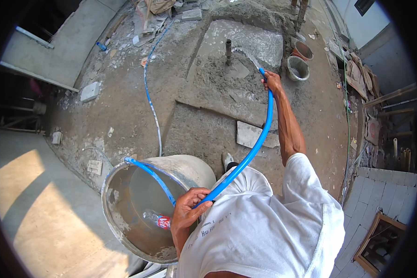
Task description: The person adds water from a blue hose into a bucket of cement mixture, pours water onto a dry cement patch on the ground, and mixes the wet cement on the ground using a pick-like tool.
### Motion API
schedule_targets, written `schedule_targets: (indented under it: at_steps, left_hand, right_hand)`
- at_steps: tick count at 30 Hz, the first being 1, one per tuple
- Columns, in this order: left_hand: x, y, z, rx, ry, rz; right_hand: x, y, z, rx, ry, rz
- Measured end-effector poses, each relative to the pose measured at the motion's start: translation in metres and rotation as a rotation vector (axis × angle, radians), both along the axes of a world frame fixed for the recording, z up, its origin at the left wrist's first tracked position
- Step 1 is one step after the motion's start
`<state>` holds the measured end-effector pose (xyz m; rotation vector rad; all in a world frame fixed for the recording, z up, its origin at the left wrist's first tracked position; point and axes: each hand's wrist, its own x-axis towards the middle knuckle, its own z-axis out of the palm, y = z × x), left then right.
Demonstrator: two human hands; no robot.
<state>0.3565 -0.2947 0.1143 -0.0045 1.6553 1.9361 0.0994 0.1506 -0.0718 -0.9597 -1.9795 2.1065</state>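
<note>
My right hand [272, 81] grips a blue hose [255, 146] near its open end, and water pours from it toward an upright pipe [228, 51] standing in wet grey mortar [215, 74]. A water-covered slab [250, 36] lies beyond the pipe. Lower down, my left hand [191, 203] holds the same hose at the rim of a large drum [107, 205]. Murky water stands in the drum, with a clear plastic bottle [158, 219] in it. A thinner blue hose [154, 177] runs over the drum's rim to my left hand; where they meet is hidden by the fingers.
Two buckets, one grey [298, 68] and one orange [303, 50], stand right of the mortar. A broken pale slab [252, 135] lies before me. Another thin hose [147, 90] crosses the ground at left, near a white block [90, 91]. Sacks [356, 78] and rubble line the right side.
</note>
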Motion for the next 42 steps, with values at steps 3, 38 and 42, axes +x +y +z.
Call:
schedule_targets:
  at_steps: [3, 38, 42]
  left_hand:
    - [-0.003, 0.004, 0.002, -0.001, 0.002, 0.010]
    - [0.018, -0.014, -0.008, 0.051, 0.059, -0.027]
    - [0.022, -0.018, -0.010, 0.047, 0.056, -0.023]
  right_hand:
    - [0.000, 0.004, -0.004, 0.014, 0.011, -0.050]
    - [0.028, 0.018, 0.024, 0.142, 0.152, -0.162]
    - [0.031, 0.016, 0.026, 0.133, 0.114, -0.172]
